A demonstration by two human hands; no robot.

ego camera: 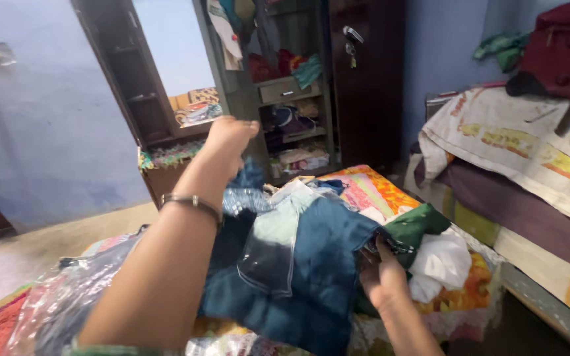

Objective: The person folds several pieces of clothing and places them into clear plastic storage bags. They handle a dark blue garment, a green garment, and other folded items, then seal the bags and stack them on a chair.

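Left hand [229, 140] lifting dark blue denim jeans [298, 264], right hand [382, 280] gripping their edge, risking toppling the near-right white folded cloth [440, 264].

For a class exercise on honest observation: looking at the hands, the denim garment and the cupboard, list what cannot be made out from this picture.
- Left hand, head view: fingers curl away, so what they grip is hidden.
- Right hand: fingertips are buried under the blue denim garment.
- Green cloth and white cloth: bunched up, so their kind is unclear.
- Open cupboard: shelf contents are too small and blurred.
- Plastic wrapping: motion-blurred and cut off by the bottom edge.
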